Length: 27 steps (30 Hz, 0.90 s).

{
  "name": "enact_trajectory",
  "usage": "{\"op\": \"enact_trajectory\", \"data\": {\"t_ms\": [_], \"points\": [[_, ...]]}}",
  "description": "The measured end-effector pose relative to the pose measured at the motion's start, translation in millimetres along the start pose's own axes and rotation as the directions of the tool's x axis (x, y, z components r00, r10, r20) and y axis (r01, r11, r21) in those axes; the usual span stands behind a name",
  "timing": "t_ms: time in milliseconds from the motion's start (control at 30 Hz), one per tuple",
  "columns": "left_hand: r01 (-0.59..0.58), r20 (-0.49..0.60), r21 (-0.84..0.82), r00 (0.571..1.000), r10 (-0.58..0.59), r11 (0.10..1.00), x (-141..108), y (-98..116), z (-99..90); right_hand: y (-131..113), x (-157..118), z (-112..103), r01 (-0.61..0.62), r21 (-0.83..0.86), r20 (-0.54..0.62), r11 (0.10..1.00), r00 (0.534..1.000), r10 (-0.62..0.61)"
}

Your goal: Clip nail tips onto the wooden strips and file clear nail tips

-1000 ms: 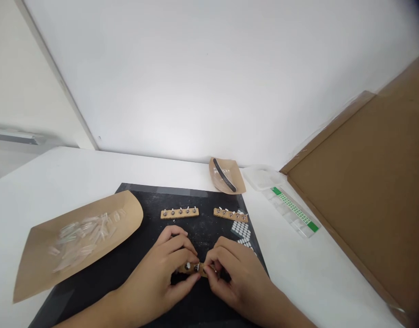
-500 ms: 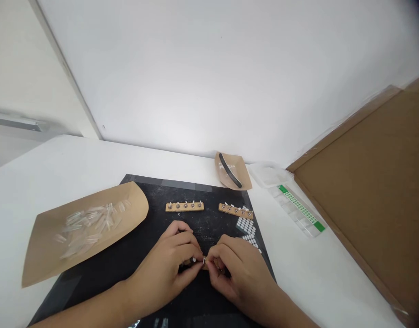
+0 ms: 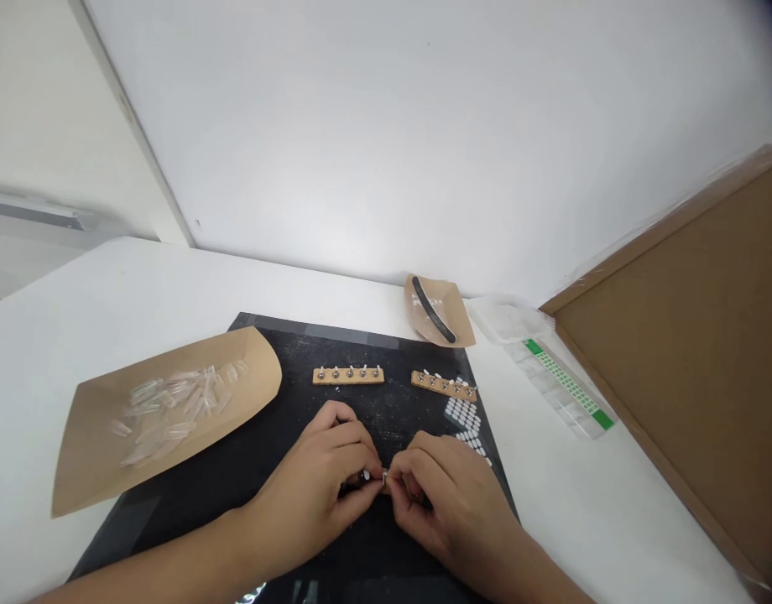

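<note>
My left hand (image 3: 336, 474) and my right hand (image 3: 442, 495) meet at the front of the black mat (image 3: 285, 478), thumbs and forefingers pinched. Between their fingertips shows a small upright whitish piece (image 3: 384, 478) above a third brown strip (image 3: 387, 491), mostly hidden by my fingers. What each pinch holds is too small to make out. A dark round piece with a white end (image 3: 364, 476) shows by my left fingers. Beyond, a brown strip (image 3: 348, 377) carries several metal studs with white bits on top. A similar strip (image 3: 444, 387) lies to its right.
At left, a brown paper tray (image 3: 84, 436) holds many clear nail tips (image 3: 178, 403). A smaller paper tray (image 3: 465, 331) at the back contains a curved black nail file (image 3: 433, 310). White oval tabs (image 3: 462, 413) lie near the mat's right edge, beside a clear, green-edged packet (image 3: 568, 382).
The whole view has shifted slightly, so everything appears a little further right. Both hands keep nearly the same pinch over the strip; nothing is visibly let go.
</note>
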State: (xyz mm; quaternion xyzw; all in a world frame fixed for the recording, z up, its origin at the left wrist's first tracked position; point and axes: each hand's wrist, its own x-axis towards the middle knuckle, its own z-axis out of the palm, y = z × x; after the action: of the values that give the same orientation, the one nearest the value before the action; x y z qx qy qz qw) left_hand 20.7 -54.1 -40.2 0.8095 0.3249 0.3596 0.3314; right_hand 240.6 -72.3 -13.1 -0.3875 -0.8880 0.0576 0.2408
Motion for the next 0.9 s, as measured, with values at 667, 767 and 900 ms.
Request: {"op": "enact_trajectory", "data": {"t_ms": [667,767,900], "points": [[0.004,0.014,-0.017,1.000,-0.003,1.000,-0.4,-0.5,-1.1,-4.9,3.9,-11.0,0.003,0.011,0.107,1.000,0.994,-0.004],[0.011,0.030,-0.008,0.999,-0.011,1.000,-0.9,-1.2,-1.5,-4.3,4.6,-14.4,0.014,0.006,0.125,1.000,0.992,-0.015],[0.016,0.033,0.004,0.999,-0.016,1.000,-1.1,-1.7,-1.8,-0.6,4.5,-15.5,0.051,-0.010,0.113,0.999,0.992,-0.049]]}}
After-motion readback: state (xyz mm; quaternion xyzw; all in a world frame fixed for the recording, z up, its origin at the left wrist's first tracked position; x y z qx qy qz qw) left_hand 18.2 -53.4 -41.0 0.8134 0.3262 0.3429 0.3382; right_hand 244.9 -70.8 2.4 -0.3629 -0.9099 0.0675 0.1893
